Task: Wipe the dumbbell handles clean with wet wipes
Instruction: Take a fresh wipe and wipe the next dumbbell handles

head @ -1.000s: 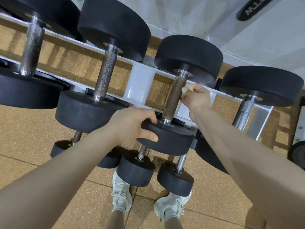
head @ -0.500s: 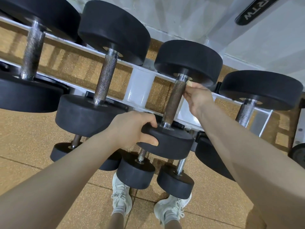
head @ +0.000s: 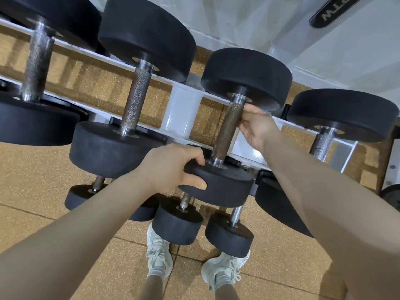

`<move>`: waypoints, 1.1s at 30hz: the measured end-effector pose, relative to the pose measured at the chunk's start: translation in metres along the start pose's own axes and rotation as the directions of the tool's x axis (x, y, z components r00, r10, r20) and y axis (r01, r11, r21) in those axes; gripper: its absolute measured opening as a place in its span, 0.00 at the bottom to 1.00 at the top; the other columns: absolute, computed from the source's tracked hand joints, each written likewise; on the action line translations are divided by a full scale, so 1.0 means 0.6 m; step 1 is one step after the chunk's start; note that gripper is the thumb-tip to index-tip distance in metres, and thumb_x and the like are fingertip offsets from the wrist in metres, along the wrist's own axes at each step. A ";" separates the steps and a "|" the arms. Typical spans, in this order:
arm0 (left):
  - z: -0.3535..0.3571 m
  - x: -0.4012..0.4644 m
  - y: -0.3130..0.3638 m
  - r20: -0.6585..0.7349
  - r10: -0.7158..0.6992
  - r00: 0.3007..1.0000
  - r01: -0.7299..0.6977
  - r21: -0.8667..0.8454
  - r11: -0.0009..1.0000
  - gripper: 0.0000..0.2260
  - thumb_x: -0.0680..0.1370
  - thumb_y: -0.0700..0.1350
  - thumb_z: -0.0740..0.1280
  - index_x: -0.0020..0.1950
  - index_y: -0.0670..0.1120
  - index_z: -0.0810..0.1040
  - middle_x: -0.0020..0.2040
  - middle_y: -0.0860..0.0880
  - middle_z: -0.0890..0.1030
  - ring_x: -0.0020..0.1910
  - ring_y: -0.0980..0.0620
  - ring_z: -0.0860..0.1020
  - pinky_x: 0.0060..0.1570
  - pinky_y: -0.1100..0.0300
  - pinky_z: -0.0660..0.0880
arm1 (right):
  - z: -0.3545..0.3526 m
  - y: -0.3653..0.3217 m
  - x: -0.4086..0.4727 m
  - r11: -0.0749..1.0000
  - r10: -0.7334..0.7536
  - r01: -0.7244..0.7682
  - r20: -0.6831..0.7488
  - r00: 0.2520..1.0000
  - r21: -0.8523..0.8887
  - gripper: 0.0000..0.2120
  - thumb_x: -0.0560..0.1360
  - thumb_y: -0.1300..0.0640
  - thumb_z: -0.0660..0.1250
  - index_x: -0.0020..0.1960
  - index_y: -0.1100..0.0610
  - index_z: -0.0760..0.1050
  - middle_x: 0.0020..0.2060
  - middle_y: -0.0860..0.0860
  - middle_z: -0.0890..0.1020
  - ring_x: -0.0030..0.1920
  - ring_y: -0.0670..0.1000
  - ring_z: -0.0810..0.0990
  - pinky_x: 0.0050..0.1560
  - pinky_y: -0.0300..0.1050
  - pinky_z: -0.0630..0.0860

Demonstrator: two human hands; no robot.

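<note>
A black dumbbell lies on the rack in front of me, its knurled metal handle running up from the near head to the far head. My left hand grips the rim of the near head, thumb underneath. My right hand is curled against the right side of the upper handle, just below the far head. The wet wipe is hidden inside that hand.
The white rack carries more dumbbells: a larger one to the left, another to the right. Small dumbbells sit on the lower tier above my shoes. Cork-coloured floor tiles lie below.
My right hand has turned slightly on the upper handle; the white wipe that showed above its fingers is now covered. My left hand keeps its grip on the near head.
</note>
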State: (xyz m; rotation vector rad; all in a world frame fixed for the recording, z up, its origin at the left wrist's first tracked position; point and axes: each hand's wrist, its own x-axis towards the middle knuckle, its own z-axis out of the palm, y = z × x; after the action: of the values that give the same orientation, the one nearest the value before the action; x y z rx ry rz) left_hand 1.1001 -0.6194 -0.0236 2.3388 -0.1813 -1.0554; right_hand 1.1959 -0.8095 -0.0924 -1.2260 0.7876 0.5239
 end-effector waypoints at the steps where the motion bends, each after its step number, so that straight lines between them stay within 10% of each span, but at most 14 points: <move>1: 0.000 0.000 0.000 0.004 -0.004 1.000 0.004 -0.002 1.000 0.22 0.66 0.60 0.72 0.58 0.56 0.75 0.57 0.56 0.78 0.57 0.54 0.73 0.56 0.53 0.71 | 0.004 0.006 -0.004 1.000 -0.005 0.005 0.010 1.000 -0.009 0.16 0.78 0.73 0.52 0.46 0.60 0.76 0.43 0.55 0.80 0.43 0.50 0.79 0.44 0.36 0.79; 12: -0.002 -0.003 0.003 0.008 -0.009 1.000 0.010 -0.016 1.000 0.22 0.67 0.59 0.72 0.58 0.55 0.74 0.57 0.56 0.77 0.57 0.54 0.73 0.56 0.55 0.71 | -0.037 0.070 -0.055 0.868 0.259 -0.150 0.175 0.950 -0.473 0.11 0.72 0.77 0.60 0.50 0.69 0.78 0.37 0.55 0.81 0.36 0.50 0.77 0.40 0.35 0.78; 15: -0.002 -0.004 0.004 0.011 -0.005 1.000 0.005 -0.001 1.000 0.22 0.67 0.59 0.71 0.59 0.56 0.74 0.57 0.56 0.77 0.56 0.54 0.72 0.54 0.56 0.70 | -0.036 0.025 -0.050 0.945 0.144 -0.144 -0.020 0.989 -0.293 0.12 0.72 0.76 0.62 0.43 0.60 0.75 0.39 0.54 0.79 0.37 0.48 0.79 0.53 0.39 0.76; 19: -0.003 -0.005 0.005 0.019 -0.001 1.000 0.001 0.006 1.000 0.22 0.68 0.59 0.71 0.59 0.55 0.74 0.58 0.56 0.77 0.56 0.54 0.72 0.54 0.56 0.70 | -0.045 -0.007 -0.051 0.991 0.078 -0.087 -0.087 0.993 -0.105 0.07 0.74 0.71 0.64 0.45 0.60 0.75 0.38 0.56 0.79 0.32 0.45 0.82 0.42 0.34 0.80; 25: -0.003 -0.005 0.005 0.028 -0.005 1.000 0.005 0.005 1.000 0.22 0.68 0.60 0.71 0.59 0.55 0.74 0.57 0.55 0.77 0.53 0.55 0.74 0.51 0.58 0.71 | -0.050 0.049 -0.098 0.749 0.187 -0.078 0.097 0.977 -0.658 0.10 0.71 0.69 0.70 0.51 0.61 0.77 0.41 0.57 0.80 0.38 0.48 0.78 0.37 0.29 0.76; 29: -0.005 -0.008 0.009 0.023 0.002 1.000 -0.002 -0.006 1.000 0.22 0.68 0.59 0.71 0.59 0.55 0.73 0.56 0.56 0.77 0.39 0.59 0.73 0.46 0.61 0.69 | -0.040 0.037 -0.093 0.645 -0.106 0.149 0.106 0.989 -0.750 0.06 0.74 0.66 0.66 0.42 0.57 0.78 0.35 0.50 0.79 0.35 0.45 0.76 0.38 0.32 0.73; 33: -0.005 -0.007 0.007 0.022 -0.004 1.000 0.004 0.003 1.000 0.22 0.68 0.59 0.71 0.59 0.55 0.73 0.57 0.56 0.77 0.52 0.54 0.73 0.50 0.59 0.70 | -0.027 0.016 -0.096 0.424 -0.472 0.390 0.168 0.865 -0.817 0.06 0.76 0.62 0.63 0.44 0.57 0.77 0.42 0.51 0.81 0.41 0.46 0.76 0.42 0.28 0.69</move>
State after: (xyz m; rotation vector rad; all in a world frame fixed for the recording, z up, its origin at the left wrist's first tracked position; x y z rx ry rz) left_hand 1.0995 -0.6200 -0.0171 2.3320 -0.1865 -1.0846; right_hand 1.1486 -0.8191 -0.0564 -2.3039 0.1977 0.4073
